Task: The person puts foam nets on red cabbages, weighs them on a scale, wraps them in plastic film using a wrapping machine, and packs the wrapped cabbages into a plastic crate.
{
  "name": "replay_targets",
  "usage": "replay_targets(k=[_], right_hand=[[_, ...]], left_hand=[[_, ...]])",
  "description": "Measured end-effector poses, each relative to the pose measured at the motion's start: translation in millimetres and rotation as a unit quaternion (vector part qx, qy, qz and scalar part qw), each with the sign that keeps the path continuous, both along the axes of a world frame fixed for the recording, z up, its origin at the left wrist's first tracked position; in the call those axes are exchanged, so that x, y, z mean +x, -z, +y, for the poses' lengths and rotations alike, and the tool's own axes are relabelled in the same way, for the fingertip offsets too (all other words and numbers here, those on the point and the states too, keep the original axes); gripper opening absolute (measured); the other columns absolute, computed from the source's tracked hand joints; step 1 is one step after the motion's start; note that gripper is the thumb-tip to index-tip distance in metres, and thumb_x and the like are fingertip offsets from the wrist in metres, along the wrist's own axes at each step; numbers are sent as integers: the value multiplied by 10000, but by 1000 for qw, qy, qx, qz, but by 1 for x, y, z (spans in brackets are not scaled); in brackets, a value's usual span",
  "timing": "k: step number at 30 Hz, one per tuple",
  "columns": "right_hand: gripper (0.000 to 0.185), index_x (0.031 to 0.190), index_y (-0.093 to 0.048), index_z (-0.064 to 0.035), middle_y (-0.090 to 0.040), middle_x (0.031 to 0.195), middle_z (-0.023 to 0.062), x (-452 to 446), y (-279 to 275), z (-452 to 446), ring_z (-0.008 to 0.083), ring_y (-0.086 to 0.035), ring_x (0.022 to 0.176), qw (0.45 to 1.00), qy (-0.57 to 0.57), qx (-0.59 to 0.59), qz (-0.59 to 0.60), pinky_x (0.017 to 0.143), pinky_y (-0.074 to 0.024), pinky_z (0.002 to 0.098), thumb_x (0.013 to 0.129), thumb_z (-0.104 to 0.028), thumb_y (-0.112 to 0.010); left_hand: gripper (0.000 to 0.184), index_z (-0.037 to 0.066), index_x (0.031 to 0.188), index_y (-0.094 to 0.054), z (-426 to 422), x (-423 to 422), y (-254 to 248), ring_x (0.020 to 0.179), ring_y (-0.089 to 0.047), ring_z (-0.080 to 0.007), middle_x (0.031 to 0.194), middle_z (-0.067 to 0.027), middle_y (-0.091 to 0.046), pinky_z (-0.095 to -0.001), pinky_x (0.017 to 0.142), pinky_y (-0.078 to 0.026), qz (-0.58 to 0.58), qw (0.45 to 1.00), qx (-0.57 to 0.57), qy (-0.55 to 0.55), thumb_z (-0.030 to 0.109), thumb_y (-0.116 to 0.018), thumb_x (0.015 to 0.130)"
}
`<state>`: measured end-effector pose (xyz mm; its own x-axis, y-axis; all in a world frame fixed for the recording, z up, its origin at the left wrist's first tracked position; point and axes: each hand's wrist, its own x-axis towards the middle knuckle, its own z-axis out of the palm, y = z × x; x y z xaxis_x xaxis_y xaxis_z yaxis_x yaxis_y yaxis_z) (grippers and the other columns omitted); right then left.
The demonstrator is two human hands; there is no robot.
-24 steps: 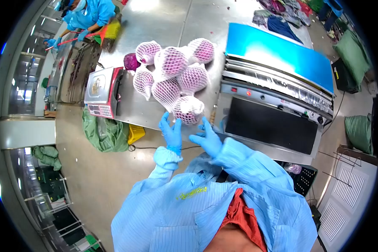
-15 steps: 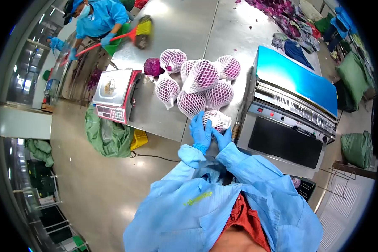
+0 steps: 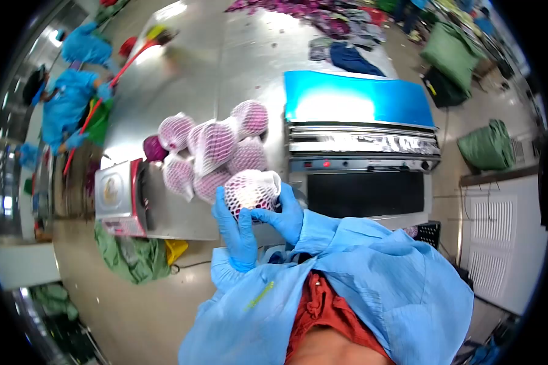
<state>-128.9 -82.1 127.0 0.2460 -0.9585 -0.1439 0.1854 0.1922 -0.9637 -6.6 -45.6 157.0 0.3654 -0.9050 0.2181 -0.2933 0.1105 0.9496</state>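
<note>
Head view shows both your hands, in blue gloves, at the near edge of the metal bench (image 3: 182,226). Between them is a netted purple vegetable (image 3: 249,193), round and wrapped in white net. Your left hand (image 3: 233,228) holds it from the left side, with the fingers curved along the net and the thumb at the lower front. Your right hand (image 3: 288,216) grasps it from the right, its thumb reaching to the lower front also. A gathered white end of the net stands at the upper right of the vegetable. Whether its underside touches the bench, I cannot tell.

Just behind it lies a group of other netted vegetables (image 3: 215,146), close together, and at their left is one bare purple vegetable (image 3: 154,148). Further left, the red scale (image 3: 117,193) stands at the bench edge. On your right is the wrapping machine (image 3: 365,193), with a blue cover and a dark plate. At the far left, a co-worker (image 3: 67,106) in blue is beside a red pole (image 3: 86,125).
</note>
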Motion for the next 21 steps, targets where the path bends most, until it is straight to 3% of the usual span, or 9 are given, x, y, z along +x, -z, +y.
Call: replay_targets(k=[1, 4, 6, 7, 9, 12, 15, 18, 21], right_hand=[[896, 1411, -296, 16, -469, 1287, 158, -21, -26, -16, 232, -457, 1228, 999, -19, -18, 33, 1011, -419, 341, 718, -180, -828], [862, 1415, -283, 18, -493, 1286, 166, -89, -59, -62, 224, -506, 1175, 996, 28, -72, -49, 997, -432, 339, 748, -165, -798], [840, 1413, -293, 17, -556, 1228, 165, -137, -88, -101, 225, -564, 1115, 993, 36, -57, -100, 952, -471, 342, 762, -183, -784], [869, 1404, -313, 25, -581, 1194, 179, -161, -96, -119, 232, -607, 1053, 996, 73, -48, -33, 894, -506, 338, 751, -287, -795], [882, 1342, -409, 50, -608, 1156, 198, -215, -78, -175, 228, -641, 993, 989, 74, -72, 103, 851, -521, 317, 738, -485, -764], [781, 1203, -570, 49, -668, 1063, 160, -276, -64, -236, 215, -669, 906, 971, 40, 17, 237, 806, -526, 296, 767, -588, -692], [741, 1152, -614, 42, -680, 1050, 146, -303, -57, -263, 197, -663, 915, 956, 34, 109, 269, 817, -515, 290, 800, -610, -642], [722, 1131, -633, 32, -676, 1069, 148, -314, -73, -247, 204, -650, 937, 970, 32, 134, 202, 847, -494, 311, 825, -620, -602], [718, 1131, -637, 25, -672, 1084, 135, -321, -68, -250, 204, -643, 928, 951, -1, 110, 289, 863, -477, 311, 842, -629, -570]], left_hand=[[615, -33, 1418, -310, -12, -13, -17, 1190, -463, -313, 1301, -204, -408, -406, 1015, -364, -4, 999, -20, 25, 311, -507, 947], [601, -29, 1419, -307, -62, -55, -32, 1179, -461, -299, 1284, -192, -413, -396, 1007, -373, 7, 991, -61, 120, 262, -514, 936], [567, -33, 1373, -353, -104, -93, -38, 1160, -461, -257, 1286, -186, -402, -359, 979, -397, 130, 974, -19, 185, 253, -533, 918], [552, -35, 1353, -372, -125, -113, -41, 1160, -456, -241, 1294, -186, -395, -347, 967, -406, 205, 954, 11, 220, 260, -534, 915], [524, -43, 1281, -429, -171, -148, -26, 1079, -516, -213, 1241, -179, -452, -330, 899, -452, 184, 949, 64, 248, 300, -558, 907], [516, 43, 1252, -470, -222, -199, -9, 865, -636, -178, 1054, -92, -608, -314, 768, -513, 247, 908, 149, 305, 404, -562, 895], [527, 49, 1256, -463, -245, -231, 7, 769, -645, -153, 988, -75, -617, -272, 657, -532, 220, 909, 205, 290, 427, -554, 900], [495, 49, 1236, -469, -252, -231, 7, 712, -646, -150, 950, -80, -618, -269, 617, -540, 239, 905, 210, 281, 402, -563, 902], [441, 45, 1207, -477, -257, -232, 13, 692, -643, -146, 920, -83, -617, -286, 624, -547, 193, 919, 204, 277, 366, -556, 914]])
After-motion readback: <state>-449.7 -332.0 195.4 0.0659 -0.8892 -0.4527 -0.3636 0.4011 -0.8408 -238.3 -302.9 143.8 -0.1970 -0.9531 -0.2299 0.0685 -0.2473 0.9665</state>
